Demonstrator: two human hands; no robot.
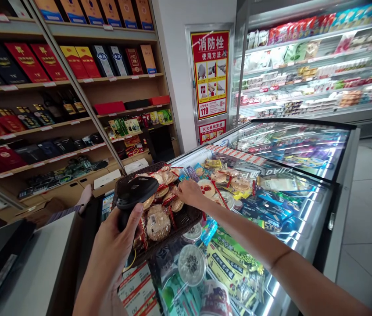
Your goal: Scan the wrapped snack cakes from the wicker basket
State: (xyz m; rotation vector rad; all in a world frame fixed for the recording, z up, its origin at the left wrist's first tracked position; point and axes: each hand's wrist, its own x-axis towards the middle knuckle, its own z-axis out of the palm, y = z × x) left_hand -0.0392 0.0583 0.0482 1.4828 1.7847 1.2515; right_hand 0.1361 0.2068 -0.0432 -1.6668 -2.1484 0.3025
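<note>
My left hand point(115, 239) is wrapped round the handle of a black barcode scanner point(136, 192), its head over a dark woven basket point(186, 221). Round biscuits in clear and red wrappers fill the basket; one biscuit packet point(159, 224) lies face down with a barcode showing. At the basket's right side, my right hand point(189, 193) has its fingers curled onto a red-edged biscuit packet point(176, 202). The fingertips are partly hidden among the wrappers. The basket rests at the near left edge of a glass-topped chest freezer point(324, 219).
Frozen packets and a lidded cup point(192, 264) show under the glass. Price labels point(138, 292) line the near edge. A counter point(49, 263) stands left, with a striped sleeve point(66, 213) of another person behind it. Boxed shelves point(74, 79) and a lit chiller point(304, 74) stand behind.
</note>
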